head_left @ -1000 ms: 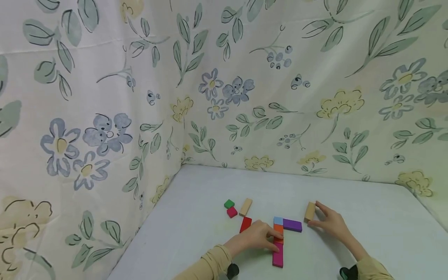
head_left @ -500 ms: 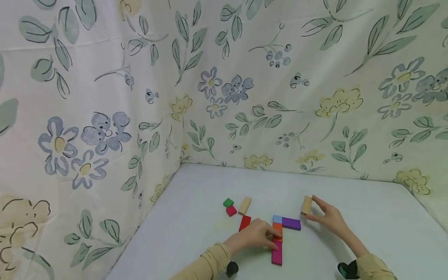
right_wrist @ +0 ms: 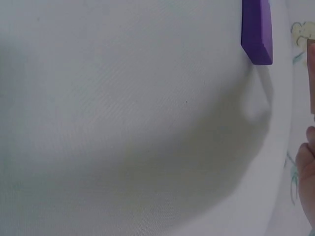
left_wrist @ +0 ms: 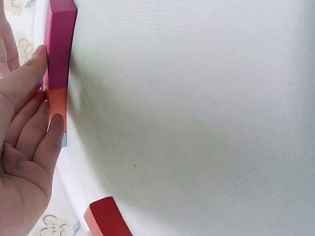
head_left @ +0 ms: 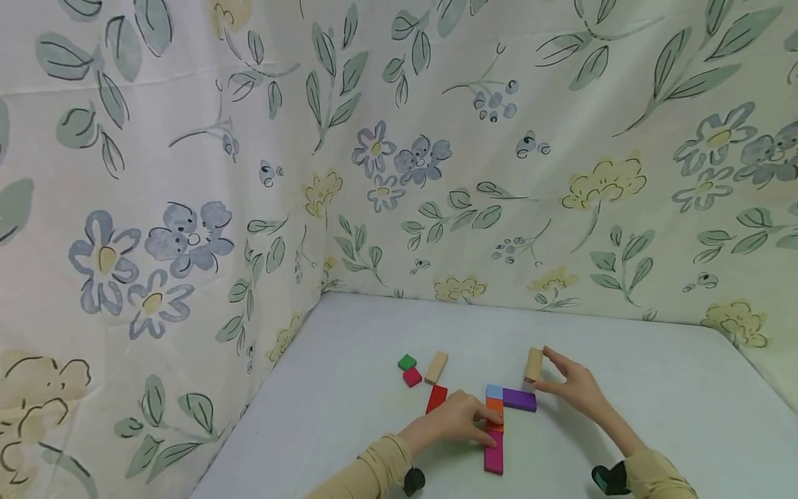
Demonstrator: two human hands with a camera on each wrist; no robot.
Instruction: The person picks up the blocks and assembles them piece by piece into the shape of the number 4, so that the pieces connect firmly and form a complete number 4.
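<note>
My right hand (head_left: 576, 388) holds a plain wooden block (head_left: 533, 364) between thumb and fingertips, behind the purple block (head_left: 519, 399). At the right edge of the right wrist view, only part of that hand (right_wrist: 306, 169) shows. My left hand (head_left: 460, 418) rests on a row of blocks, its thumb on the magenta block (head_left: 494, 459) and other fingers on the orange block (left_wrist: 58, 101). A light blue block (head_left: 494, 391) caps the row's far end, with the purple one extending right from it. The hand partly covers the orange block.
Left of the row lie a red block (head_left: 436, 398), another wooden block (head_left: 436, 367), a small crimson block (head_left: 412, 377) and a green block (head_left: 407, 362). Floral cloth (head_left: 386, 242) hangs behind and left of the white table (head_left: 349, 333).
My right hand has carried the wooden block leftward and slightly farther back, towards the purple block. The left hand has stayed on the row.
</note>
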